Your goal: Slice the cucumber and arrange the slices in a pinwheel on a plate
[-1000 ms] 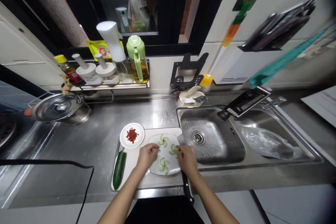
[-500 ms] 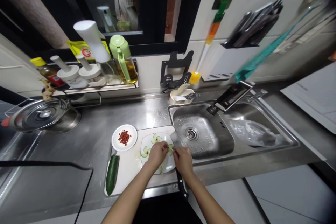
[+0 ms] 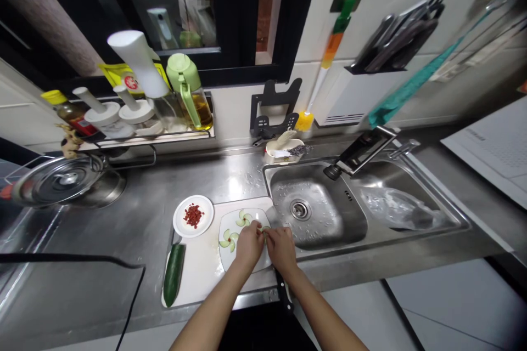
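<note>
My left hand and my right hand meet over the right side of a white square plate. Fingers on both are pinched together, and whatever small thing they hold is hidden. Thin green-edged cucumber slices lie on the plate in pinwheel shapes with small red centres. More slices show just beyond my fingertips. To the left, a round white dish holds small red dried pieces. A piece of dark green cucumber lies on the white cutting board under the plate.
A black-handled knife sticks out past the counter edge beside my right forearm. The sink with its tap is on the right. A lidded pot stands on the left, below a rack of seasoning jars. A black cable crosses the counter.
My hands have drawn closer together over the plate, the right one moving left towards the left one. The view has shifted slightly; the dishes and cucumber stay in place.
</note>
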The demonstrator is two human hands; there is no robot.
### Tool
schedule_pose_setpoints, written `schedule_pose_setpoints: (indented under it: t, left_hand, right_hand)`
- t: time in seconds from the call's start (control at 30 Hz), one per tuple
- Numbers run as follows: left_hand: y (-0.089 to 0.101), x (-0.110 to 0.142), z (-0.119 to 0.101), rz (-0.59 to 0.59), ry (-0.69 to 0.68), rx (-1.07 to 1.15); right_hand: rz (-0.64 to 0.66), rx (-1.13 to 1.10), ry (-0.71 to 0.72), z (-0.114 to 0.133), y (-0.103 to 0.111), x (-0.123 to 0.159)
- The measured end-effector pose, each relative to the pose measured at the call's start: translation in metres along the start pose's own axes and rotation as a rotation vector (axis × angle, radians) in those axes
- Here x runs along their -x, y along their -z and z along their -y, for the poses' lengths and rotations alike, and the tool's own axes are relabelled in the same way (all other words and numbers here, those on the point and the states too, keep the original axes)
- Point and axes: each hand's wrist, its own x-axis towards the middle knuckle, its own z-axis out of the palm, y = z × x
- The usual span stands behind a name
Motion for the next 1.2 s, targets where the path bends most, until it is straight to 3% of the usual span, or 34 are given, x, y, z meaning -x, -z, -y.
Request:
schedule_pose_setpoints:
  t: [0.6, 1.2]
  left_hand:
    - [-0.011, 0.001, 0.002, -0.016, 0.050, -0.046]
    - [-0.012, 0.004, 0.008, -0.023, -0.015, 0.008]
  right_hand:
    - [0.052, 0.022, 0.003, -0.001, -0.001, -0.001]
    - [0.071, 0.036, 0.016, 0.001, 0.003, -0.003]
